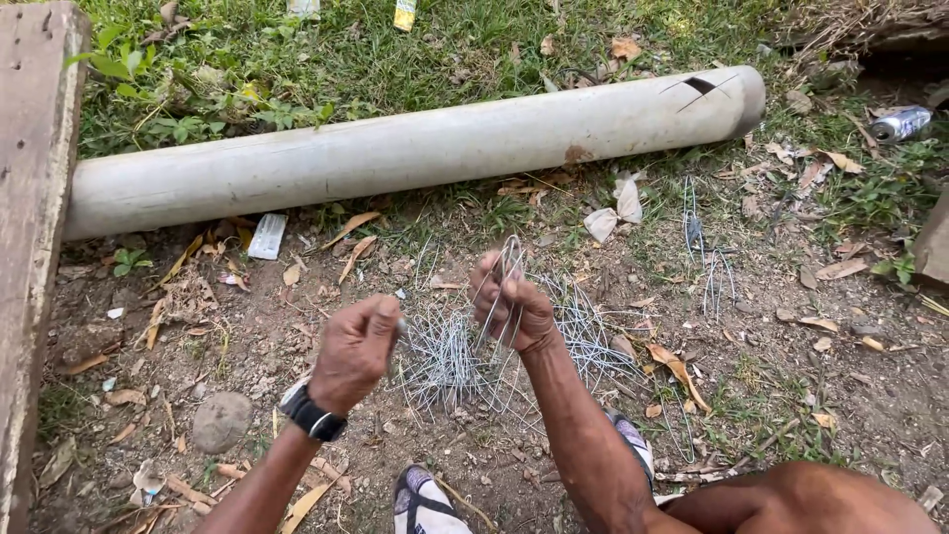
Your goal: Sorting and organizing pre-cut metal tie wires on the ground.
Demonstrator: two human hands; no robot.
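My right hand (pixel 511 305) is closed around a bundle of thin bent wires (pixel 502 269) that sticks up above the fist. My left hand (pixel 354 348), with a black wristband, is closed on the end of a single wire (pixel 399 322) beside it. Both hands hover over a loose pile of grey wire pieces (pixel 450 361) lying on the dirt. More bent wires (pixel 708 265) lie apart to the right.
A long grey pipe (pixel 415 150) with a cracked end lies across the ground behind the pile. A wooden plank (pixel 30 218) runs along the left edge. My sandalled feet (pixel 425 499) are below. A round stone (pixel 221 421), dry leaves and a crushed can (pixel 900 124) lie around.
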